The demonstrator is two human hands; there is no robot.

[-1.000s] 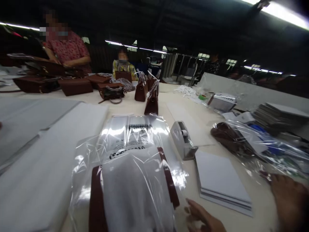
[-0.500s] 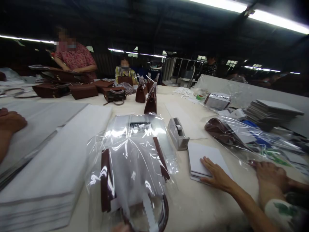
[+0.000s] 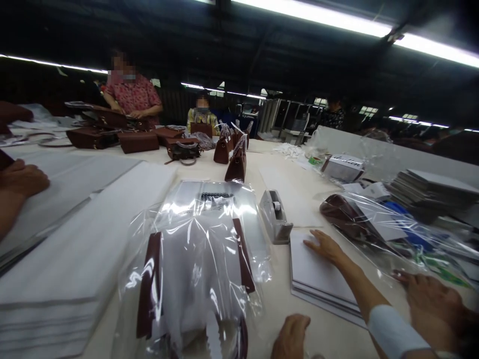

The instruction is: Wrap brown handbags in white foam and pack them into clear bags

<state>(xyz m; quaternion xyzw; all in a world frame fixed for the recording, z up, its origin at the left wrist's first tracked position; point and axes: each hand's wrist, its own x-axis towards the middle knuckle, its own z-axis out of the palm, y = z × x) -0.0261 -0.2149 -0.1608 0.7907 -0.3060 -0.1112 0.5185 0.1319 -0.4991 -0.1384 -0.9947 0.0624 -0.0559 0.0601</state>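
A brown handbag wrapped in white paper lies in a clear plastic bag (image 3: 198, 269) on the table in front of me. My right hand (image 3: 292, 338) sits at the bottom edge just right of this bag, loosely curled and partly cut off. My left hand (image 3: 23, 179) rests far left on a wide stack of white sheets (image 3: 86, 249) and holds nothing. A co-worker's arm in a white sleeve reaches in from the lower right, with one hand (image 3: 325, 247) flat on a stack of white cards (image 3: 318, 279). That person's other hand (image 3: 430, 298) touches crinkled plastic.
A grey tape dispenser (image 3: 276, 218) stands beside the cards. Another bagged brown item (image 3: 355, 222) lies to the right, near a stack of boards (image 3: 426, 189) and a small white box (image 3: 342, 167). Brown handbags (image 3: 236, 164) and two seated people are at the far end.
The view has tilted up slightly. The co-worker's hand slid farther up the card stack. My right hand has come into view at the bottom edge. My left hand stays on the sheets.
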